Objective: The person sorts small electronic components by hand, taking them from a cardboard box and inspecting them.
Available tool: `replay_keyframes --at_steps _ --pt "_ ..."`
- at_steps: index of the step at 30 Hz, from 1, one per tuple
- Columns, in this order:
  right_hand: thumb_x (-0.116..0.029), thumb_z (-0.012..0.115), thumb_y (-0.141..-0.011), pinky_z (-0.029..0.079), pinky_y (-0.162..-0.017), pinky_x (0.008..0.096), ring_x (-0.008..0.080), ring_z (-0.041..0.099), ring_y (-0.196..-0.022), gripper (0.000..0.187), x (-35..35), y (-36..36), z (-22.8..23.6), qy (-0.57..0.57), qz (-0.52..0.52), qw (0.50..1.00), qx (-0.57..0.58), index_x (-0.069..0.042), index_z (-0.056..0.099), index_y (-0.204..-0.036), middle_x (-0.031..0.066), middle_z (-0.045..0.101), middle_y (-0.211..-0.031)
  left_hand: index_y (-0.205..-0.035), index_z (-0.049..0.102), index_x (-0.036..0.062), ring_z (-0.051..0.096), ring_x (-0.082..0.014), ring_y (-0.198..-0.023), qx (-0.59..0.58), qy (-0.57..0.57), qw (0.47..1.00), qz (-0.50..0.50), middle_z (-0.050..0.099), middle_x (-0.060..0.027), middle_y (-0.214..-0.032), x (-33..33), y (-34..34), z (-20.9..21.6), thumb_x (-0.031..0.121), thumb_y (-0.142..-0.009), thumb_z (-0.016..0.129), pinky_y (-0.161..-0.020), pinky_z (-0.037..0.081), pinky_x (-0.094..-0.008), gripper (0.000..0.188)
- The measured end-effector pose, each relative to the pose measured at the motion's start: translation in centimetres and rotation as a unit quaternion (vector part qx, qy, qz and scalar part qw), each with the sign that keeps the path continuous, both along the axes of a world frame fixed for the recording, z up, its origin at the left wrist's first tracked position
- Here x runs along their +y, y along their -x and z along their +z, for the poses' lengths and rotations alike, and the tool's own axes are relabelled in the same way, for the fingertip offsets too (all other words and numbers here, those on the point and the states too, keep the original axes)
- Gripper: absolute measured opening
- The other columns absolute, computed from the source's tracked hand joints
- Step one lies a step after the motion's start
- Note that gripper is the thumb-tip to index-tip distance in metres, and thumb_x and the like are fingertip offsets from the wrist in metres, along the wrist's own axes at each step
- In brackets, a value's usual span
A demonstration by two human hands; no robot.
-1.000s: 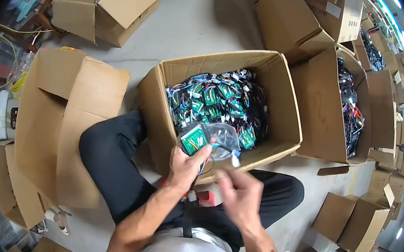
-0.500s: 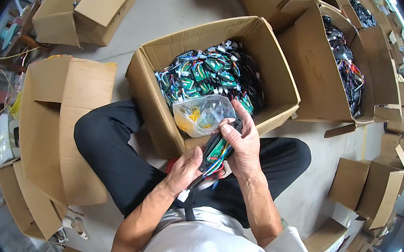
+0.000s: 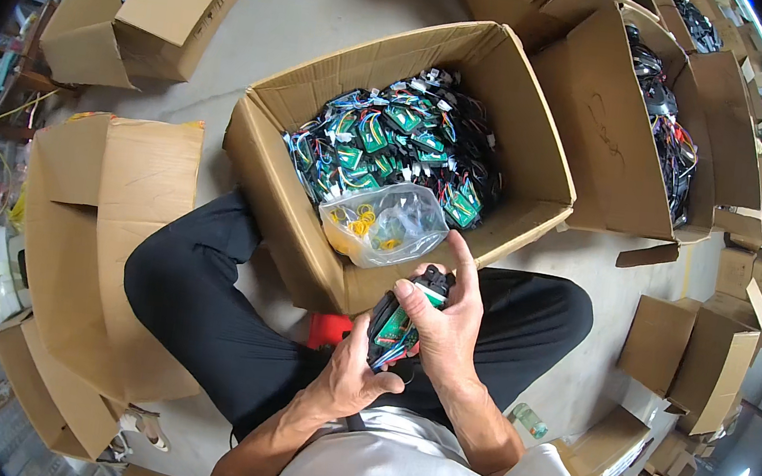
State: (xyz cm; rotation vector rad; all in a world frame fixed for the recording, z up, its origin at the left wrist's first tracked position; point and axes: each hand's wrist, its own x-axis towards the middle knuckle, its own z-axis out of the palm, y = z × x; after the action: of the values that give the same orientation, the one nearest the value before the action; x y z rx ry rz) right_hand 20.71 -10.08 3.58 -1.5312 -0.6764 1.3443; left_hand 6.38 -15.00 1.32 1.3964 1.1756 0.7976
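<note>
Between both hands is a black plastic housing with a green circuit board [image 3: 395, 328] and coloured wires at its near end. My left hand [image 3: 349, 373] grips its lower left side, the thumb close to the wires. On the right edge, my right hand [image 3: 450, 335] is closed with its thumb over the board, while the index finger points up toward the box. Just beyond, a clear plastic bag [image 3: 403, 210] with yellow rings or bands lies at the near inner side of a cardboard box [image 3: 315, 75]. Behind the bag, the box holds a heap of wired green circuit boards [image 3: 399, 120].
Open cardboard boxes stand at the left [image 3: 67, 268], the upper left [image 3: 181, 13] and the right [image 3: 592, 121]; the right one contains cables [image 3: 668, 153]. A red object [image 3: 329, 330] sits between my legs. A clear jar-like object [image 3: 529, 419] rests on the floor at the right.
Both hands, with the circuit board housing, have come nearer my body. The housing is turned more upright, its white connector no longer shows, and my right hand has moved away from the bag.
</note>
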Motion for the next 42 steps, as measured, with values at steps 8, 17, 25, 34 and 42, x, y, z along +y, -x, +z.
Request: replay_keyframes --at_steps 8,17,25,34,42 --pt "-0.018 0.079 -0.088 0.052 -0.080 0.0234 0.0111 0.062 -0.092 0.082 3.0 2.6 -1.0 0.001 0.129 0.984 -0.120 0.000 0.030 -0.152 0.0070 0.063 -0.105 -0.113 0.054 -0.0041 0.066 -0.0150 -0.074 -0.207 0.216 0.950 0.084 0.068 -0.0106 -0.087 2.5 2.2 -1.6 0.033 -0.103 0.057 -0.069 0.055 -0.0305 0.039" --pt "-0.018 0.065 -0.089 0.057 -0.076 0.0414 0.0327 0.072 -0.082 0.026 13.0 -1.2 -22.8 0.007 0.557 0.693 -0.457 0.002 0.072 -0.104 0.0208 0.072 -0.089 -0.118 0.050 -0.0005 0.066 -0.0169 -0.077 -0.308 0.243 0.883 0.258 0.067 -0.0130 -0.090 2.4 5.0 -5.8 0.034 -0.106 0.050 -0.070 0.055 -0.0303 0.037" --pt "-0.014 0.058 -0.086 0.058 -0.081 0.0452 0.0366 0.072 -0.093 0.021 13.0 0.3 -29.2 0.057 0.555 0.622 -0.550 -0.005 0.075 -0.094 0.0196 0.073 -0.097 -0.125 0.050 0.0006 0.066 -0.0217 -0.084 -0.334 0.241 0.853 0.320 0.065 -0.0173 -0.110 1.1 6.2 -5.4 0.033 -0.106 0.048 -0.073 0.055 -0.0346 0.038" --pt "-0.021 0.067 -0.089 0.054 -0.062 0.0338 0.0165 0.069 -0.064 0.022 11.0 -2.4 -10.0 0.102 0.476 0.837 -0.249 0.001 0.073 -0.092 0.0129 0.071 -0.073 -0.127 0.051 0.0013 0.066 -0.0260 -0.094 -0.491 0.257 0.793 0.253 0.064 -0.0147 -0.113 2.1 5.4 -4.5 0.033 -0.103 0.054 -0.080 0.055 -0.0407 0.039" --pt "-0.011 0.065 -0.096 0.050 -0.066 0.0259 0.0065 0.056 -0.073 0.015 1.9 -4.3 -2.1 0.038 0.412 0.905 -0.103 0.003 0.066 -0.094 -0.0008 0.063 -0.080 -0.130 0.051 -0.0031 0.066 -0.0273 -0.085 -0.584 0.268 0.766 -0.019 0.061 -0.0215 -0.113 1.9 3.7 -1.7 0.036 -0.100 0.058 -0.072 0.055 -0.0373 0.050"
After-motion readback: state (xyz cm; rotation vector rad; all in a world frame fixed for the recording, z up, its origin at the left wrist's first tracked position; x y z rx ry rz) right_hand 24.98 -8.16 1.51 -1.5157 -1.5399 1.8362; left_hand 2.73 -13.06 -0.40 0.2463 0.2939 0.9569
